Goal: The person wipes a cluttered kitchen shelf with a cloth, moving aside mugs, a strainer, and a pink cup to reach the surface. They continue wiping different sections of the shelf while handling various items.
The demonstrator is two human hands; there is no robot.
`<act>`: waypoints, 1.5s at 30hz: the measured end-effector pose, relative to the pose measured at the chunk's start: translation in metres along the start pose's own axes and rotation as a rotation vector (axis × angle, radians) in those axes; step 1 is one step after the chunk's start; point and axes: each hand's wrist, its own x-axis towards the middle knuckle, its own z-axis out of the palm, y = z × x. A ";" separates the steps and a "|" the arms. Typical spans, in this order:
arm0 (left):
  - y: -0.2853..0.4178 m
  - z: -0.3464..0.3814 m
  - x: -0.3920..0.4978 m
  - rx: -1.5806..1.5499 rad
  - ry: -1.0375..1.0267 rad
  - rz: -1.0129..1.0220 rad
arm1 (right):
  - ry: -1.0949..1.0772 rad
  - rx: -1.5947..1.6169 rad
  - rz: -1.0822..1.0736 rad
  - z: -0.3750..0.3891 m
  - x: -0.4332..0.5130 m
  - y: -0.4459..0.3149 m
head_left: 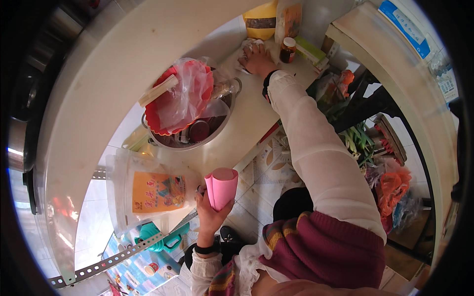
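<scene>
My left hand (pixel 214 216) is wrapped around a pink roll-shaped thing (pixel 222 188) with a flat oval top, held over the near edge of a cream shelf board (pixel 248 120). I cannot tell what it is. Further away, my right hand (pixel 258 59) lies spread over a crumpled white cloth or paper (pixel 242 63), pressed against the board near the wall. Close to the right hand stand a brown glass jar with a white lid (pixel 287 50) and a yellow bag (pixel 260 21). To the left of my left hand is a clear plastic pouch with an orange label (pixel 159 192).
A metal strainer basket (pixel 185 148) on the board holds a red scalloped tray (pixel 157 120) and plastic bags. Another shelf (pixel 81 66) curves overhead at left. A green box (pixel 309 51) lies by the jar. Vegetables (pixel 357 142) and an orange bag (pixel 395 187) are at right.
</scene>
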 end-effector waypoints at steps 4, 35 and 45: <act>-0.005 -0.001 0.001 0.005 -0.048 -0.016 | 0.107 -0.067 -0.047 0.008 -0.023 0.004; 0.006 -0.005 0.000 0.002 0.007 0.107 | 0.167 -0.181 0.108 0.003 -0.147 0.059; 0.002 -0.006 0.005 0.035 -0.025 0.111 | -0.045 -0.160 -0.099 -0.010 -0.029 0.006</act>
